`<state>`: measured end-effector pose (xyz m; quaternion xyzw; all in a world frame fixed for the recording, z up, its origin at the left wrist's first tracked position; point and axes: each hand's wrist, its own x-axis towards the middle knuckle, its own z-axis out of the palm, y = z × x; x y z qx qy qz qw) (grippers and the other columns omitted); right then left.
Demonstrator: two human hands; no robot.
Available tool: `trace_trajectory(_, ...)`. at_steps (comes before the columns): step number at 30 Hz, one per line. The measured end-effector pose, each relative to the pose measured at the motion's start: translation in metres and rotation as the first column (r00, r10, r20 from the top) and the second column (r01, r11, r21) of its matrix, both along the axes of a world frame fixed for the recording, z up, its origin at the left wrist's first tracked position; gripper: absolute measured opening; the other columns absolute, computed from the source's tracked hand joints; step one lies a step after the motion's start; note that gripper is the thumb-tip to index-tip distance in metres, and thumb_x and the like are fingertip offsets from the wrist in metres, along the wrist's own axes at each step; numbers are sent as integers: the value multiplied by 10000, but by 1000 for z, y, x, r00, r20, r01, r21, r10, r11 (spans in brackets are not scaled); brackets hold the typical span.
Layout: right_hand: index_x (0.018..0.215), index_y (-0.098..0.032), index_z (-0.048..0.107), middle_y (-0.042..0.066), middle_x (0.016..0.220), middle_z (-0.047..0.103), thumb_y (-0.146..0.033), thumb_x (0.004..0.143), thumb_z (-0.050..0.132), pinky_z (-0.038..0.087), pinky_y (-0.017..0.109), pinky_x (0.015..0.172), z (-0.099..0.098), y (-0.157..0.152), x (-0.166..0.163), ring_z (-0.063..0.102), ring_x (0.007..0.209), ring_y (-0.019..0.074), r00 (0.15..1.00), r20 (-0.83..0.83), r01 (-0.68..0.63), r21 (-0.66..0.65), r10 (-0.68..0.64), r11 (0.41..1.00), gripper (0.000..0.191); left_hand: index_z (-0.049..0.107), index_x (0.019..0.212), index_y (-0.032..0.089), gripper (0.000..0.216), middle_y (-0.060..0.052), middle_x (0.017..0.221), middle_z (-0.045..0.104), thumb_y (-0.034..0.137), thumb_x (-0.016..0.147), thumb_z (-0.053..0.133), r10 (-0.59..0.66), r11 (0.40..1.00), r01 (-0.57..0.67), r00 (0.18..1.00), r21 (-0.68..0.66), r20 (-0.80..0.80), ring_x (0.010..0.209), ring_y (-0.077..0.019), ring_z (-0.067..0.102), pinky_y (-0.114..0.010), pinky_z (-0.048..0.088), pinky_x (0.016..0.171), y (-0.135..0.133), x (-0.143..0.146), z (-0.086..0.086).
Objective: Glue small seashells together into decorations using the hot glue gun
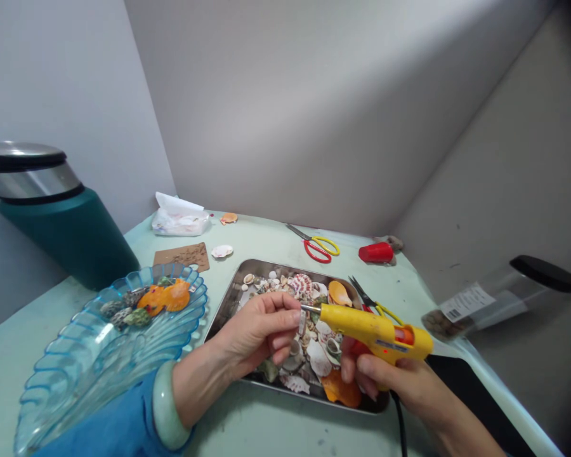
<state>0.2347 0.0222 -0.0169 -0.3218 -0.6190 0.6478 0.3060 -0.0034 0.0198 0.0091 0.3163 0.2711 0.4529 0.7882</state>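
My right hand [394,377] is wrapped round the handle of a yellow glue gun [361,324], whose metal nozzle points left. My left hand [266,320] is closed in a pinch right at the nozzle tip. At its fingertips shows a small whitish piece [302,322]; its kind is too small to make out. Both hands are over a metal tray [226,304] of mixed seashells. Among these are a white scallop shell [318,358], a red-striped shell [301,285] and orange shells [341,387]. The hands and gun hide part of the tray.
On the left stand a blue clear shell-shaped dish [99,355] with orange and speckled shells, and a green tumbler [71,235]. Scissors [318,244], pliers-like cutters [361,292], a red cup [377,252] and a tissue pack [181,219] lie behind. A clear jar [495,301] is right.
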Motion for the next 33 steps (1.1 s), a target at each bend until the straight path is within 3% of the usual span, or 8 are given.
trace_trajectory(12, 897, -152, 648, 42, 703, 667, -464, 796, 657, 375, 193, 441, 4, 0, 1, 490, 476, 68, 998, 63, -16, -13, 17, 1000, 328, 614, 771, 143, 169, 78, 465, 414, 197, 690, 752, 50, 998, -50, 999, -34, 2, 365, -23, 299, -130, 331, 318, 1, 0, 0)
trace_trajectory(22, 958, -178, 643, 42, 760, 681, -427, 850, 613, 360, 187, 456, -4, 2, 4, 496, 496, 63, 999, -20, -25, 3, 26, 1000, 273, 610, 755, 141, 152, 80, 450, 421, 195, 700, 741, 31, 1000, -31, 999, 4, -34, 363, -26, 307, -134, 338, 320, 0, 1, -1)
trace_trajectory(33, 900, -150, 649, 49, 718, 672, -474, 806, 642, 339, 209, 429, 5, -1, 1, 477, 474, 76, 998, 64, -22, -12, 22, 1000, 337, 616, 762, 139, 198, 79, 463, 426, 221, 667, 769, 73, 997, -73, 997, -14, -26, 367, -24, 302, -137, 321, 318, 2, 1, 0)
